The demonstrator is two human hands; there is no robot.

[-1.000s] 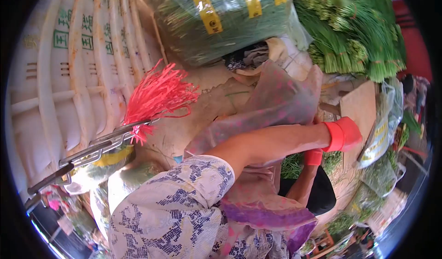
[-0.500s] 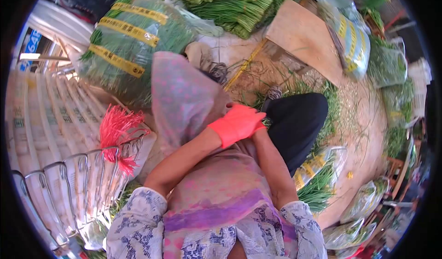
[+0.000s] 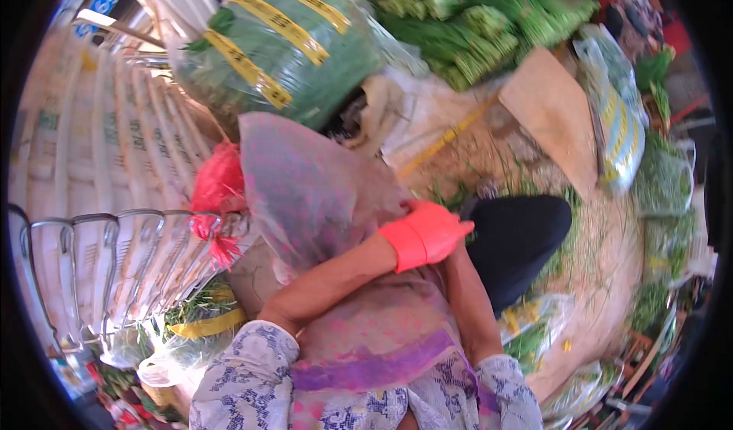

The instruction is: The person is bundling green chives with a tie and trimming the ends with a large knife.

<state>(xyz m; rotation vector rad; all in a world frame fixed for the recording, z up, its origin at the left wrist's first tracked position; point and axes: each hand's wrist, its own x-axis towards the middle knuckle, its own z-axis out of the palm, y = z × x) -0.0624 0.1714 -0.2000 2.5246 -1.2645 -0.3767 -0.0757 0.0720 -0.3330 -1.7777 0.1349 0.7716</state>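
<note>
My left hand (image 3: 426, 233), in an orange-red rubber glove, lies across my lap with its fingers stretched to the right. It rests on the pink translucent plastic apron (image 3: 321, 193) and over the end of my right forearm (image 3: 467, 300). My right hand is hidden beneath the left glove. Nothing shows between the left fingers, and whether they grip the apron or the wrist underneath is unclear. My black trouser leg (image 3: 523, 239) is just right of the hands.
A big plastic-wrapped bale of green stalks with yellow tape (image 3: 282, 56) stands ahead. Loose green bundles (image 3: 489, 25) lie behind it. A red string tassel (image 3: 217, 189) hangs on a wire rack (image 3: 114, 254) at left. Cardboard (image 3: 553, 109) and bagged greens (image 3: 618, 117) lie on the littered ground at right.
A second ago my left arm reached out to the right. It then came back to my lap, and the gloved hand now lies over my right wrist. My view has swung and dropped.
</note>
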